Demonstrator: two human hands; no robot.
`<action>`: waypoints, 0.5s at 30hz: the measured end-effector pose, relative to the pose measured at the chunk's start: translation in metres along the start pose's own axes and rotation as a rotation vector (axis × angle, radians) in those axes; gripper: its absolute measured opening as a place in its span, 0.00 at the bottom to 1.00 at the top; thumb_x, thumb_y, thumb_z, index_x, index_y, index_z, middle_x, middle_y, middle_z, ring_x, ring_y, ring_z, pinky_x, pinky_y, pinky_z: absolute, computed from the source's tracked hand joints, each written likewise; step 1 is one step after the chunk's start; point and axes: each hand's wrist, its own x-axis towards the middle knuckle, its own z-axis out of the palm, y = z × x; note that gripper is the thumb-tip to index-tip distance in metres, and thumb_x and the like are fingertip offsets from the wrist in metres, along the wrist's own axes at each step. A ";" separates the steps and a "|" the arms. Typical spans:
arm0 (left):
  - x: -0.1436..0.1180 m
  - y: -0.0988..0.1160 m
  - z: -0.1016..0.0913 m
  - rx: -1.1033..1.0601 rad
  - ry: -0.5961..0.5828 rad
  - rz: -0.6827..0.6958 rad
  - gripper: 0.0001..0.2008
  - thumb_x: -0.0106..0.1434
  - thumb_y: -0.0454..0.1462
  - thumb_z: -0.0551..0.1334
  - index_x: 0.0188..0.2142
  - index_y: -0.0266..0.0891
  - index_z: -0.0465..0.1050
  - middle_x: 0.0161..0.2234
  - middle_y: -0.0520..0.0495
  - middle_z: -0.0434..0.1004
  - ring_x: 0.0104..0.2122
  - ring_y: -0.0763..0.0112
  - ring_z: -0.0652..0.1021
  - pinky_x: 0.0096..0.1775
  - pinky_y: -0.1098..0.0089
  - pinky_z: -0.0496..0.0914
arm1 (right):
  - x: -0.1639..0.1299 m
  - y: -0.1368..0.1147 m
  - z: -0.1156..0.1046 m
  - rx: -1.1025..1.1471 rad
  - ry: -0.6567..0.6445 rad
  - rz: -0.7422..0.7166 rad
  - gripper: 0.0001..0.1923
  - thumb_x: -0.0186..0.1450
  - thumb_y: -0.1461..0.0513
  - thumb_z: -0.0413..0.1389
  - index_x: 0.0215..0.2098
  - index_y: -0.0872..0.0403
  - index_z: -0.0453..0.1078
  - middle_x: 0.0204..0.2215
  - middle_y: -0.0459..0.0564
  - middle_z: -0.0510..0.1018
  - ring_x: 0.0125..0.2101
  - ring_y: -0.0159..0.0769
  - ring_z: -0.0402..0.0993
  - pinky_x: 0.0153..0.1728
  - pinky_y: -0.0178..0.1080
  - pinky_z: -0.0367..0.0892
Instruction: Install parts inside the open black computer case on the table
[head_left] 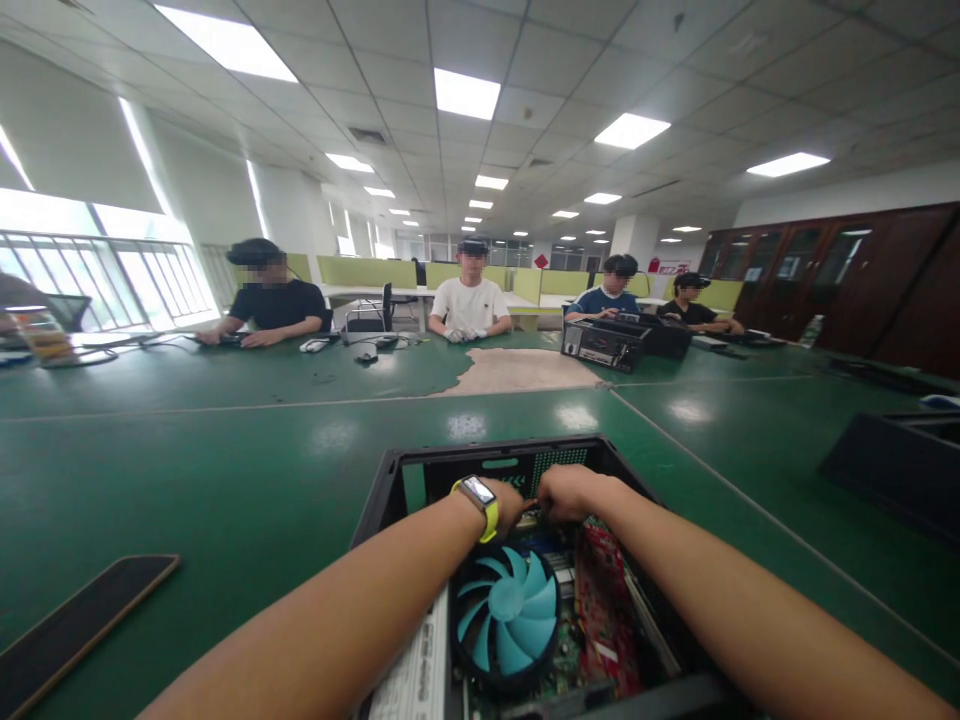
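Note:
An open black computer case (600, 446) lies before me, with both my hands reaching into its far end. My left hand (511, 503), wearing a watch with a yellow-green strap (491, 522), has its fingers closed low in the case. Close beside it, my right hand (564, 494) is curled with the fingertips pointing down. Whatever either hand grips is too small or hidden to make out. Nearer to me are a cooling fan (506, 600) with turquoise blades and a red circuit card (604, 610). The white metal power supply (412, 655) is partly covered by my left forearm.
A dark flat panel (82, 630) lies on the green table (247, 490) at left. Another black case (900, 465) stands at right. Across the table, several people sit, with a second open computer case (607, 343) and cables and mice near them.

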 end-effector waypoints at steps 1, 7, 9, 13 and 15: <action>-0.001 0.001 -0.004 0.028 -0.019 0.006 0.12 0.39 0.32 0.69 0.28 0.37 0.78 0.32 0.38 0.79 0.34 0.53 0.78 0.37 0.61 0.72 | 0.000 0.001 0.001 0.002 -0.005 0.017 0.15 0.52 0.62 0.57 0.38 0.49 0.77 0.37 0.52 0.79 0.38 0.43 0.75 0.32 0.35 0.65; -0.006 0.004 -0.007 0.121 -0.035 0.024 0.21 0.39 0.34 0.70 0.37 0.41 0.78 0.37 0.40 0.79 0.36 0.55 0.78 0.35 0.65 0.72 | 0.003 -0.005 0.015 0.032 -0.028 0.086 0.17 0.48 0.63 0.61 0.37 0.55 0.77 0.36 0.57 0.79 0.38 0.47 0.75 0.32 0.38 0.67; -0.008 0.007 -0.009 0.133 -0.021 0.012 0.20 0.39 0.32 0.69 0.36 0.38 0.78 0.35 0.38 0.79 0.34 0.54 0.78 0.34 0.65 0.72 | 0.007 -0.008 0.018 0.045 -0.030 0.102 0.18 0.46 0.63 0.63 0.36 0.56 0.78 0.35 0.58 0.79 0.36 0.48 0.76 0.31 0.39 0.68; -0.027 0.017 -0.033 0.121 0.119 0.011 0.13 0.47 0.35 0.65 0.35 0.39 0.78 0.35 0.38 0.79 0.34 0.54 0.78 0.33 0.64 0.71 | 0.005 -0.011 0.005 0.078 0.013 0.119 0.18 0.44 0.61 0.64 0.34 0.56 0.78 0.33 0.58 0.79 0.34 0.48 0.76 0.30 0.39 0.68; -0.054 0.022 -0.046 0.111 0.232 0.006 0.13 0.54 0.41 0.61 0.38 0.40 0.77 0.36 0.39 0.79 0.36 0.55 0.78 0.34 0.63 0.71 | -0.009 -0.014 -0.006 0.100 0.064 0.100 0.15 0.48 0.58 0.62 0.34 0.54 0.78 0.33 0.57 0.79 0.33 0.47 0.76 0.29 0.39 0.67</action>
